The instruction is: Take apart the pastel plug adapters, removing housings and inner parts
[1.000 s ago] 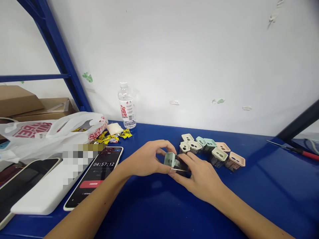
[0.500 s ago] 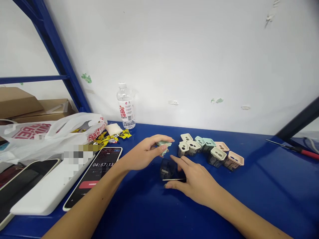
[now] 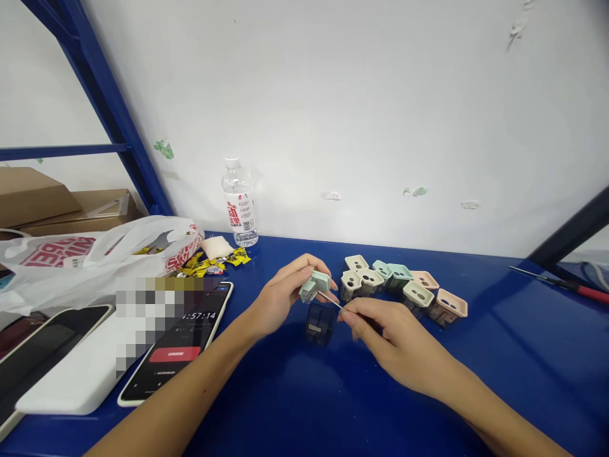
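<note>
My left hand (image 3: 290, 293) is closed around a mint-green pencil sharpener top (image 3: 309, 289), raised above the blue table and tilted. My right hand (image 3: 385, 327) pinches a thin metal rod (image 3: 333, 300), whose far end meets the underside of the green top; the exact contact point is too small to make out. Just below both hands, a dark see-through sharpener container (image 3: 318, 324) stands on the table without a top. Right of it is a group of double-hole pencil sharpeners: cream ones (image 3: 370, 279), mint ones (image 3: 399, 273) and pink ones (image 3: 448, 306).
A water bottle (image 3: 239, 209) stands against the wall. On the left lie a phone (image 3: 176, 352) with a timer, a white slab-shaped object (image 3: 71, 381), a plastic bag (image 3: 118, 238) and yellow wrappers (image 3: 209, 263). A red-handled screwdriver (image 3: 590, 293) lies far right.
My right hand has lifted the rod off the table beside the dark container and brought its end to the green top. My left hand has turned the top, showing its underside.
</note>
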{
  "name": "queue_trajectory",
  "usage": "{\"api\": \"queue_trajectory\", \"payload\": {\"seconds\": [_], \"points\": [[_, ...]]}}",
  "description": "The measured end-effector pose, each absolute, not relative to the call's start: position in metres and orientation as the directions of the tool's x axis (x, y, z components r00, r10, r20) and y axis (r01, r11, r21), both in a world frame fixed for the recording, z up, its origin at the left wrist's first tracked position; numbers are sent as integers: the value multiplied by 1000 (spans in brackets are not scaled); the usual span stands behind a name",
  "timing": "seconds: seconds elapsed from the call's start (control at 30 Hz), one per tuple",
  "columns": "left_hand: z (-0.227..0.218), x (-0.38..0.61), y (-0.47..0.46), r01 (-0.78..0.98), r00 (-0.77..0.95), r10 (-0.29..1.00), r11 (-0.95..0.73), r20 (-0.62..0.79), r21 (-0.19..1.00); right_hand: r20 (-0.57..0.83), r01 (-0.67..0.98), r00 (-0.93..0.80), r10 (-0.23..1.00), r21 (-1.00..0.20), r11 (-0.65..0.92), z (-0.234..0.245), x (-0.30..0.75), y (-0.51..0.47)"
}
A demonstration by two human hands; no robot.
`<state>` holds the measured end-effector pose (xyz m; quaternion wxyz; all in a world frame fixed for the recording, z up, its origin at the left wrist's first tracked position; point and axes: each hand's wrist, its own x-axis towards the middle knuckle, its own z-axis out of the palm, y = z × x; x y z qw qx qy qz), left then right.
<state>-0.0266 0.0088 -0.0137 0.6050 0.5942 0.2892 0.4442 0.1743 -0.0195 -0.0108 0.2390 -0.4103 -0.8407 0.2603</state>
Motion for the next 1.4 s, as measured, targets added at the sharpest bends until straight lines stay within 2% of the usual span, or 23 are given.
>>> {"api": "queue_trajectory", "payload": {"seconds": [0.1,0.27,0.6,0.7,0.8,0.9,0.97,1.07,1.17,1.27,1.33,1.4], "points": [[-18,-23,7,-229,458,869,-89,188,969,134,562,-544,829,-675,478,-13,173,-21],[-21,-20,7,-254,456,865,-98,208,962,118,522,-549,827,-724,450,-12,172,-22],[-20,-20,3,-96,412,888,-179,203,979,80,502,-536,840,-770,394,-12,172,-22],[-22,-18,2,-76,396,894,-198,212,977,-81,460,-526,846,-864,204,-12,172,-23],[-22,-17,1,-50,387,899,-201,204,978,-210,345,-564,799,-939,-3,-13,173,-22],[-21,-17,-1,-34,376,901,-219,216,975,-225,145,-640,735,-974,-173,-15,172,-21],[-20,-16,-2,-26,368,898,-250,241,968,-223,10,-670,708,-957,-291,-16,170,-21],[-19,-15,-3,-6,364,886,-306,287,952,-240,-73,-688,685,-916,-394,-17,169,-22],[-20,-13,-4,2,362,878,-336,312,942,-246,5,-689,682,-942,-335,-17,169,-23],[-20,-12,-4,40,367,884,-327,291,944,-218,235,-611,761,-968,-89,-16,170,-24],[-20,-12,-4,78,366,890,-319,270,944,-106,404,-520,847,-905,135,-15,170,-25],[-19,-12,-4,108,359,897,-313,256,944,44,531,-459,888,-787,314,-15,170,-26]]}}
